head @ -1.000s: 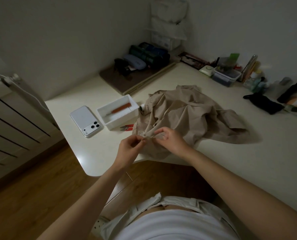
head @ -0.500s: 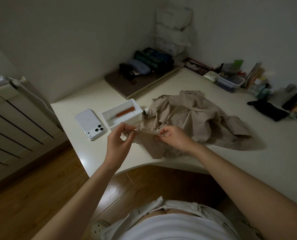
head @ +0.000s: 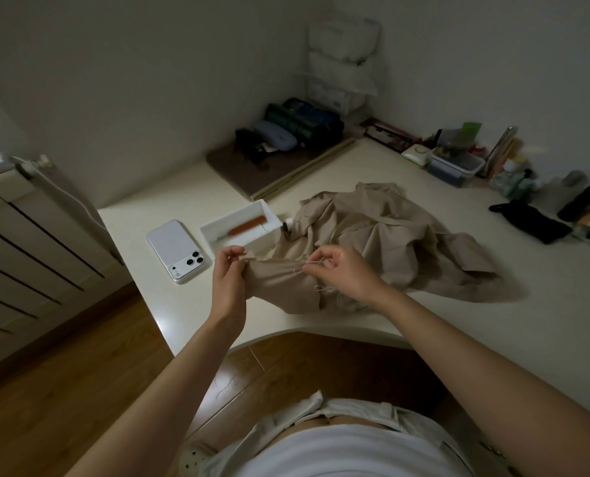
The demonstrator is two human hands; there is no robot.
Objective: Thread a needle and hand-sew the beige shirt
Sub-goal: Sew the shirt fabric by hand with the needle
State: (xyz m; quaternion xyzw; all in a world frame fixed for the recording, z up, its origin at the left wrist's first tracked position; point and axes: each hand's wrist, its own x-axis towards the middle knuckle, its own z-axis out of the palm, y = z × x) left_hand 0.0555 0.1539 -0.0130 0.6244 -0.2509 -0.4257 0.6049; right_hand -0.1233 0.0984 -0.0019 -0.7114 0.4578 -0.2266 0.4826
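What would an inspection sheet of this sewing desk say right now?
Surface: cream table, dimly lit.
Job's things: beige shirt crumpled on the table, its near edge lifted; pale thread looped at the fabric; needle too small to tell.
Clutter: white phone; white tray holding an orange-handled tool; black pouch; clear box of small items by the wall.
Hands: left hand pinches the shirt's edge; right hand pinches the thread.
Cables: nothing seen.
Surroundings: radiator on the left; wooden floor below.
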